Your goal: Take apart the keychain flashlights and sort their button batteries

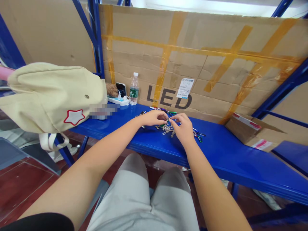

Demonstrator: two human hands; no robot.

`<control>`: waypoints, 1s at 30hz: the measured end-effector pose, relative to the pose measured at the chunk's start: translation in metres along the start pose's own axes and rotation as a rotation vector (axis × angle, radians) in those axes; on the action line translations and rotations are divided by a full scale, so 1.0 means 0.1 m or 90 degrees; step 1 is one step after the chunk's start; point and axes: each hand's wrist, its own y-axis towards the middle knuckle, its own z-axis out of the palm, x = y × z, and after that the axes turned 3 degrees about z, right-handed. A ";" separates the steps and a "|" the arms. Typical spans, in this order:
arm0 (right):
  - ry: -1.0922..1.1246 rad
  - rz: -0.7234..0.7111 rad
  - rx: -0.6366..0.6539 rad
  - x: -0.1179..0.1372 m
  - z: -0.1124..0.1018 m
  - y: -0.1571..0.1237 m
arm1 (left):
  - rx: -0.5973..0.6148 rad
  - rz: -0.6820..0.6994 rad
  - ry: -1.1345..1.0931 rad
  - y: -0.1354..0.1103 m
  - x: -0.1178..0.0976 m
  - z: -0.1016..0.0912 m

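Both my hands meet above a blue steel shelf board (216,150), their fingertips close together. My left hand (152,118) and my right hand (181,127) pinch a small green clip (166,121), partly hidden by my fingers. Directly below them lies a loose heap of small silver metal pieces (166,129). Several colored carabiner clips (198,135) lie beside my right hand, and a row of slim colored pieces (162,109) lies behind my fingers. Some small dark metal parts (141,114) sit left of my left hand.
A cream canvas bag (50,98) overhangs the shelf's left end. Behind it stand a power strip (118,100), a phone (121,89) and a water bottle (134,89). Taped cardboard (199,61) forms the back, and a cardboard box (250,133) sits at right.
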 end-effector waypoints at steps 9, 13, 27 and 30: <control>-0.022 -0.069 0.036 0.00 -0.02 -0.04 | 0.003 0.022 -0.001 0.01 0.06 0.01; -0.049 -0.080 0.054 0.02 -0.03 -0.07 | -0.011 0.037 0.027 0.01 0.07 0.02; -0.229 0.081 0.168 0.02 -0.08 -0.18 | -0.087 0.079 0.196 0.01 0.03 -0.02; -0.253 0.104 0.224 0.00 -0.09 -0.21 | -0.087 0.069 0.194 0.01 0.04 -0.03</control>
